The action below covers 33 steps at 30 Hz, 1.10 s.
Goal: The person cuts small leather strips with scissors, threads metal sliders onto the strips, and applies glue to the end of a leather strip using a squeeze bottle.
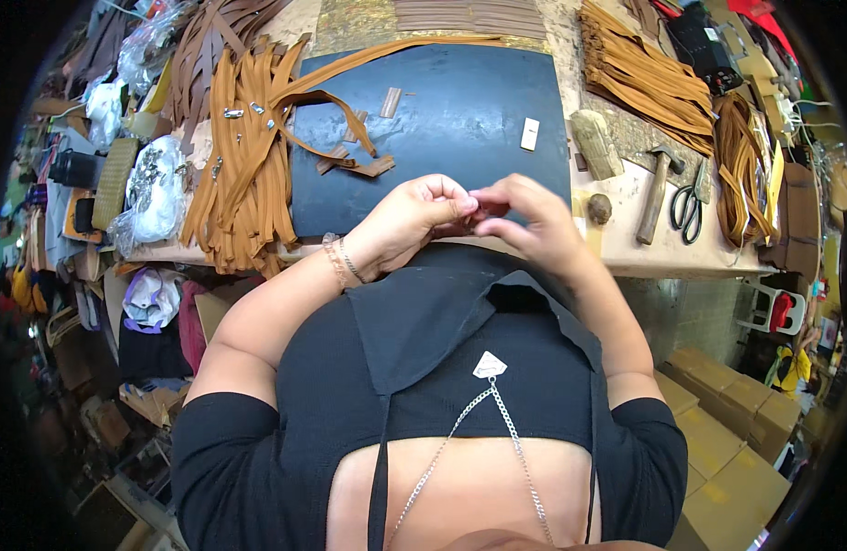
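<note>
Hands meet over the near edge of the smooth black rectangular board (442,119) on the bench (644,261). The left hand (422,216) has its fingers curled, thumb and forefinger pinched together; the right hand (536,220) is half closed, slightly blurred, its fingertips next to the left's. Some small thing may sit between those fingertips, but the fingers cover it, so I cannot tell what, if anything, they grip. Nearest the left hand, a short dark-brown strip (376,166) lies toward the board's left edge. A heap of long flat orange-brown fabric strips (249,174) with small silver metal pieces (233,114) spreads from the board's left edge to the bench's near edge. A small white rectangular piece (529,134) rests near the board's right edge. Toward the bench's near right corner lie a wooden-handled hammer (659,188) and black-handled scissors (688,211), just beside each other.
</note>
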Tool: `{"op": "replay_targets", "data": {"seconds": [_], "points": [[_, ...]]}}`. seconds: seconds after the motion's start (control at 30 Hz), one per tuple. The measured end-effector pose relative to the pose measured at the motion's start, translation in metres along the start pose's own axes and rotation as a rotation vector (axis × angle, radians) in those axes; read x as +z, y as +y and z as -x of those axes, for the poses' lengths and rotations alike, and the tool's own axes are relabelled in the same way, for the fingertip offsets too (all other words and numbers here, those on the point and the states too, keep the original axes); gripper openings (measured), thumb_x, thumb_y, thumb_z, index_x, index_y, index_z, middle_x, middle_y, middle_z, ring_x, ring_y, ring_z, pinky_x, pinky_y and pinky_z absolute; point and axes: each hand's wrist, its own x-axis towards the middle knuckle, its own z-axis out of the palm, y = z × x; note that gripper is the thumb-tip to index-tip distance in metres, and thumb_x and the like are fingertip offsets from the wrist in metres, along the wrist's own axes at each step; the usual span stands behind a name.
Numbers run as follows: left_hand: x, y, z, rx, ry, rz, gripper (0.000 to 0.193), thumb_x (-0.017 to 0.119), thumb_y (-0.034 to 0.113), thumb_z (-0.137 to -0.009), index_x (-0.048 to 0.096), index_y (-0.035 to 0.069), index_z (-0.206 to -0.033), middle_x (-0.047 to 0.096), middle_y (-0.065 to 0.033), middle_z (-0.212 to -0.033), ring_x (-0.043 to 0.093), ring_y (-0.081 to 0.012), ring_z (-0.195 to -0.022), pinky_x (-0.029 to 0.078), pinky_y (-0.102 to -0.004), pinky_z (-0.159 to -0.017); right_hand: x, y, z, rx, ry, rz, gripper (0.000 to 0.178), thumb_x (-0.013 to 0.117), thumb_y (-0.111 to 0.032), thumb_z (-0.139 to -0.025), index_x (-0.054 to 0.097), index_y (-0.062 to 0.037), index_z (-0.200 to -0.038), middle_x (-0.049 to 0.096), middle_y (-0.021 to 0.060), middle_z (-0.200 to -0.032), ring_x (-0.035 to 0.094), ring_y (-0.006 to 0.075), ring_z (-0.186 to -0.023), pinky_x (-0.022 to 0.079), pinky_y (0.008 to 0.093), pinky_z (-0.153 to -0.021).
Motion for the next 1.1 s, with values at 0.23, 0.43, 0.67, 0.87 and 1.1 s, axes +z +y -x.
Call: {"op": "replay_targets", "data": {"seconds": [0.23, 0.43, 0.67, 0.87, 1.1], "points": [[-0.033, 0.035, 0.021, 0.641, 0.413, -1.228, 0.024, 0.058, 0.003, -0.094, 0.070, 0.007, -0.115, 0.069, -0.0071, -0.111, 0.065, -0.0197, -0.103, 0.051, -0.0306, -0.092, 0.016, 0.033, -0.028, 0.053, 0.076, 0.160, 0.020, 0.070, -0.001, -0.085, 0.069, -0.0012, -0.105, 0.065, 0.0102, -0.093, 0.064, 0.0242, -0.086, 0.051, 0.0331, -0.078], [-0.078, 0.079, 0.016, 0.859, 0.573, -2.082, 0.021, 0.063, 0.006, -0.086, 0.070, 0.012, -0.105, 0.065, -0.0055, -0.112, 0.057, -0.0266, -0.112, 0.047, -0.0381, -0.093, 0.022, 0.032, -0.049, -0.161, 0.331, 0.585, 0.026, 0.069, -0.011, -0.088, 0.069, -0.0065, -0.113, 0.064, 0.0116, -0.100, 0.063, 0.0286, -0.091, 0.051, 0.0346, -0.085], [0.017, 0.092, 0.025, 1.188, 0.494, -1.630, 0.011, 0.072, 0.008, -0.082, 0.068, 0.006, -0.092, 0.065, -0.0072, -0.083, 0.065, -0.0270, -0.074, 0.052, -0.0341, -0.069, 0.018, -0.023, -0.058, 0.030, 0.159, -0.802, 0.036, 0.065, -0.017, -0.098, 0.053, -0.0024, -0.129, 0.064, 0.0073, -0.116, 0.060, 0.0128, -0.107, 0.049, 0.0289, -0.095], [0.051, 0.101, 0.022, 1.255, 0.240, -1.229, 0.013, 0.072, 0.007, -0.087, 0.069, 0.003, -0.099, 0.068, -0.0076, -0.085, 0.066, -0.0164, -0.076, 0.053, -0.0283, -0.071, -0.025, -0.054, -0.052, -0.087, 0.401, -0.489, 0.022, 0.060, -0.008, -0.099, 0.060, 0.0015, -0.118, 0.068, 0.0086, -0.105, 0.066, 0.0146, -0.093, 0.052, 0.0272, -0.087], [-0.021, 0.084, -0.035, 0.759, 0.367, -1.335, 0.017, 0.063, 0.016, -0.095, 0.068, 0.003, -0.105, 0.067, -0.0078, -0.094, 0.065, -0.0192, -0.088, 0.052, -0.0317, -0.078, -0.040, -0.067, -0.010, -0.171, 0.461, -1.092, 0.022, 0.061, -0.010, -0.098, 0.059, -0.0035, -0.120, 0.066, 0.0080, -0.108, 0.066, 0.0198, -0.094, 0.055, 0.0362, -0.082]]}}
